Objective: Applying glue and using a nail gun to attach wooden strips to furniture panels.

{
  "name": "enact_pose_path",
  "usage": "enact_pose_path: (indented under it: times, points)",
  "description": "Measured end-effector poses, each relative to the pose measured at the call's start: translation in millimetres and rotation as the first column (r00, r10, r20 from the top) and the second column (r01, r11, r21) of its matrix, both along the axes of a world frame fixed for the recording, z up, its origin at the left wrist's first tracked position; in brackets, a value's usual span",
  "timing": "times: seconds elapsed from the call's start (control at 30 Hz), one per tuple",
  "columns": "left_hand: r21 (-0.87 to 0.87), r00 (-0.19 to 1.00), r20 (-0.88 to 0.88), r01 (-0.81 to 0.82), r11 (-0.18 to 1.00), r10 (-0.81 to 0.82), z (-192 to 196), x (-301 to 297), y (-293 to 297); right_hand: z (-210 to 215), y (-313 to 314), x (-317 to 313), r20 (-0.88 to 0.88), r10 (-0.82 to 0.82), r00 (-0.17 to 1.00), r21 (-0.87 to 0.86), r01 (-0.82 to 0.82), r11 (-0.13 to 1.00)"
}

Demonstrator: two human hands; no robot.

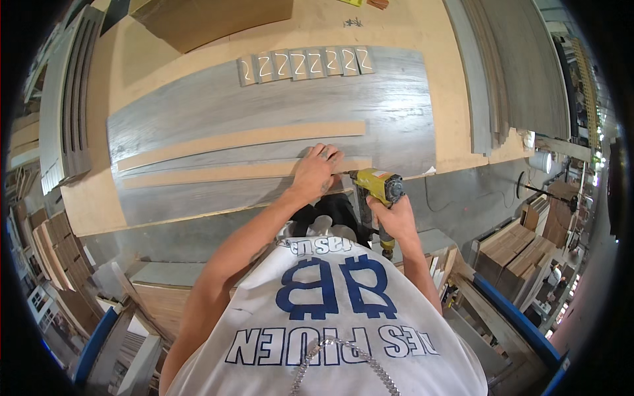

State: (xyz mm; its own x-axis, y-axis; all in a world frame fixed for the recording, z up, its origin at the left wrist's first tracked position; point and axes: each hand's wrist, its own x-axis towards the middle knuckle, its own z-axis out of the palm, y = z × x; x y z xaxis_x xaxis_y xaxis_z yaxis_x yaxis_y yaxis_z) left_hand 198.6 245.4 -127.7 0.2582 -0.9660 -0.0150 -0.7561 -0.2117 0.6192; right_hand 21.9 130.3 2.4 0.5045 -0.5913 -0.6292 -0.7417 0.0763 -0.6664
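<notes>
My right hand is wrapped round the handle of a yellow-green nail gun. The gun's nose points left, at the right end of the nearer tan wood strip. My left hand lies on that strip just left of the nose, its fingers bent over the strip's far side; the thumb is hidden. A second tan strip lies farther back, slightly slanted. Both strips rest on a large grey wood-grain panel. Along the panel's far edge sits a row of several small blocks with white marks.
The panel lies on a tan worktable. At the back stands a cardboard box. Stacked grey boards flank the table on the left and right. A small pile of dark bits lies at the far side.
</notes>
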Motion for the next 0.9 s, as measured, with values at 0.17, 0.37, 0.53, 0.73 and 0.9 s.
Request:
enact_pose_path:
  times: [0.17,0.37,0.53,0.73,0.9]
  points:
    - [-0.018,0.999,-0.042,-0.015,1.0,0.014,-2.0,0.3,0.1,2.3,3.3,6.5,0.008,-0.005,1.0,-0.049,0.005,0.999]
    - [0.012,0.999,-0.054,0.003,1.0,-0.002,-3.0,1.9,-0.9,-1.1,1.6,7.4,-0.009,0.031,0.999,-0.028,-0.032,0.999]
    - [0.026,0.999,-0.038,0.005,1.0,-0.004,-3.0,1.1,-0.7,-0.4,1.4,10.6,-0.028,0.039,0.999,-0.051,-0.041,0.998]
    - [0.023,1.0,-0.008,0.025,0.999,-0.024,-0.1,1.8,-0.2,-10.8,2.0,11.2,-0.023,0.073,0.997,-0.197,-0.076,0.978]
    - [0.01,0.999,-0.044,0.003,1.0,-0.003,6.6,1.5,-1.5,0.4,-11.5,25.9,-0.029,0.022,0.999,-0.119,-0.025,0.993]
